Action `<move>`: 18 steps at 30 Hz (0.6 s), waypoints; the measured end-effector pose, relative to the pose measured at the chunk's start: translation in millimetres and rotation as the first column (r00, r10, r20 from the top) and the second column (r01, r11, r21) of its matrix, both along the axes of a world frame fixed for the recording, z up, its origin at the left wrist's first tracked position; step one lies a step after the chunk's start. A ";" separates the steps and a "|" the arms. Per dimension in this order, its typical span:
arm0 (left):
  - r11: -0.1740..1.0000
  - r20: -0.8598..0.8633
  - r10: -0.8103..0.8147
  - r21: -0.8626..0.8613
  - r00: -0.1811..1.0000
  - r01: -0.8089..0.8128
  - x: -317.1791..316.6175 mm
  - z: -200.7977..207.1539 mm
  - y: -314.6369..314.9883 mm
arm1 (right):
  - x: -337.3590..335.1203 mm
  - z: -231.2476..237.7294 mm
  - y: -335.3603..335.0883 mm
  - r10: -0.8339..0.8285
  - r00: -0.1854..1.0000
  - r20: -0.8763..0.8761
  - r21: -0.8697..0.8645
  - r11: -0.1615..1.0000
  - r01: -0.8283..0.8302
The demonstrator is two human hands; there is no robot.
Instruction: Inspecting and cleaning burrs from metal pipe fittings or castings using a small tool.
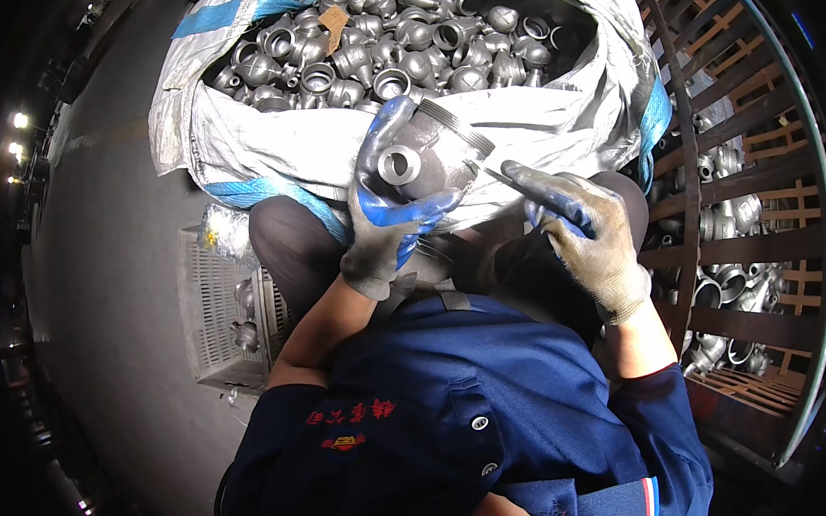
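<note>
A gloved left hand grasps a threaded metal casting at 12 o'clock.
The right hand, at 2 o'clock, seems to pinch a slim tool, its tip near the casting's edge; work on this piece looks under way, not finished. Beyond, at 12 o'clock, a white sack holds heaped castings; a plastic crate at 8 o'clock holds a few; a slatted bin at 3 o'clock holds others. Which are done, I cannot tell.
</note>
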State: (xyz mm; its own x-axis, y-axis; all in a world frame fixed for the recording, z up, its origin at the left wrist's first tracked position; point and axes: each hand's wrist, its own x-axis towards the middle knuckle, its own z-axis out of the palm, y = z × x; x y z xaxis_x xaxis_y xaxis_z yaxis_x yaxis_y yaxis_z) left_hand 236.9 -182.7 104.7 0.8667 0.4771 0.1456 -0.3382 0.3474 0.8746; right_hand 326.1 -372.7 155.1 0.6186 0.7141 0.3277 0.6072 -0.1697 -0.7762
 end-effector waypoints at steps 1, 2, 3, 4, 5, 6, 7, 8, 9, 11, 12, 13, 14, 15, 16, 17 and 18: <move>0.999 -0.026 -0.024 -0.039 0.999 0.023 -0.2 1.3 0.0 | -1.8 1.6 -1.0 -0.029 0.999 0.020 -0.068 0.997 0.031; 0.999 -0.031 -0.025 -0.034 0.999 0.024 -0.3 2.4 0.0 | -3.3 3.0 -1.0 -0.058 0.997 0.041 -0.136 0.989 0.063; 0.999 -0.029 -0.032 -0.023 0.999 0.031 -0.4 3.3 0.2 | -4.3 4.6 -0.7 -0.047 0.995 0.091 -0.144 0.988 0.060; 0.999 -0.029 -0.037 -0.012 0.999 0.037 -0.7 3.6 0.4 | -5.4 6.0 -0.3 -0.048 0.995 0.091 -0.144 0.988 0.061; 0.999 -0.029 -0.036 -0.012 0.999 0.036 -1.1 3.2 0.5 | -6.5 7.2 0.3 -0.041 0.992 0.119 -0.163 0.985 0.060; 0.999 -0.025 -0.039 -0.030 0.999 0.038 -1.6 2.2 0.7 | -7.1 8.2 0.7 -0.035 0.987 0.154 -0.194 0.979 0.065; 0.998 -0.012 -0.044 -0.045 0.999 0.043 -2.0 0.5 1.2 | -7.2 8.9 1.0 -0.030 0.989 0.148 -0.181 0.982 0.057; 0.998 -0.019 -0.041 -0.045 0.999 0.040 -2.0 -1.6 2.0 | -7.0 9.4 1.2 -0.033 0.994 0.101 -0.179 0.982 0.051; 1.000 -0.002 -0.004 0.000 1.000 0.004 -1.6 -4.1 2.7 | -6.5 9.5 1.4 -0.055 0.997 0.054 -0.176 0.982 0.064; 0.999 0.017 0.029 0.043 0.999 -0.030 -1.2 -9.2 3.5 | -5.7 9.1 2.0 -0.046 0.995 0.086 -0.162 0.985 0.060; 0.999 0.022 0.030 0.044 0.999 -0.031 -0.7 -11.2 3.7 | -5.3 9.1 2.1 -0.050 0.992 0.112 -0.166 0.984 0.068; 0.998 0.026 0.032 0.045 0.999 -0.033 -0.9 -12.3 4.1 | -5.4 9.4 2.0 -0.056 0.991 0.118 -0.145 0.987 0.073; 0.998 0.029 0.033 0.045 0.999 -0.035 -0.8 -12.7 4.4 | -5.4 10.2 1.9 -0.013 0.995 0.095 -0.185 0.982 0.031; 0.999 0.009 0.035 0.021 0.999 -0.035 -1.7 -12.4 4.3 | -5.1 11.5 1.6 0.001 0.998 0.068 -0.224 0.974 0.014; 0.999 0.004 0.018 0.026 1.000 -0.019 -2.0 -11.3 4.3 | -5.7 12.0 3.0 0.030 0.997 0.069 -0.225 0.974 -0.014; 0.999 -0.013 0.035 -0.003 0.999 -0.035 -2.4 -9.8 4.1 | -7.0 12.4 5.2 -0.001 0.996 -0.086 -0.088 0.996 -0.007; 1.000 -0.015 0.005 -0.006 1.000 -0.005 -2.2 -8.0 4.4 | -7.7 12.7 7.4 -0.011 0.970 -0.241 0.047 0.999 0.023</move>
State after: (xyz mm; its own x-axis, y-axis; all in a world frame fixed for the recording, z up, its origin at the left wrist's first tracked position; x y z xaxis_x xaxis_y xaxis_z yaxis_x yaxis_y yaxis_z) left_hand 234.8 -178.3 96.7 0.8663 0.4824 0.1298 -0.3269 0.3509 0.8775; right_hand 318.4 -365.3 167.8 0.6952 0.6898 0.2021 0.3991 -0.1365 -0.9067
